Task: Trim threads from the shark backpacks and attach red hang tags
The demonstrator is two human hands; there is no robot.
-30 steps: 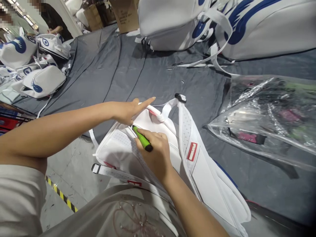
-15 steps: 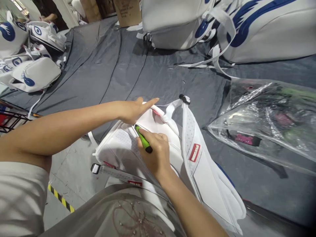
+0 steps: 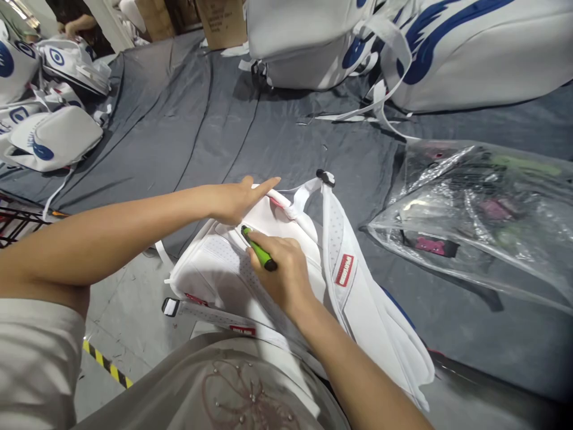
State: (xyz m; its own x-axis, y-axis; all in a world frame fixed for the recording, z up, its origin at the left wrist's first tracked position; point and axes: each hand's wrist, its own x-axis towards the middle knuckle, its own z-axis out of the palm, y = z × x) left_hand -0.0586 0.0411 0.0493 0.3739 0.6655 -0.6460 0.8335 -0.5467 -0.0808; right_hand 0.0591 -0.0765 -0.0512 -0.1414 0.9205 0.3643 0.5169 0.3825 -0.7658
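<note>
White backpack (image 3: 215,272): lies back-up over the near edge of the grey-covered table (image 3: 188,131), partly overhanging. Right hand (image 3: 280,272) pinches a green pen (image 3: 258,249), tip against the back panel; left hand (image 3: 235,200) presses flat, fingers together, near the top handle.

Risk: a slip would likely smear white fabric; the overhang may slide.

Around: shoulder strap (image 3: 342,263) lies beside the right hand; clear plastic bag (image 3: 483,209) toward the right edge; 2 backpacks (image 3: 403,42) along the far edge.
</note>
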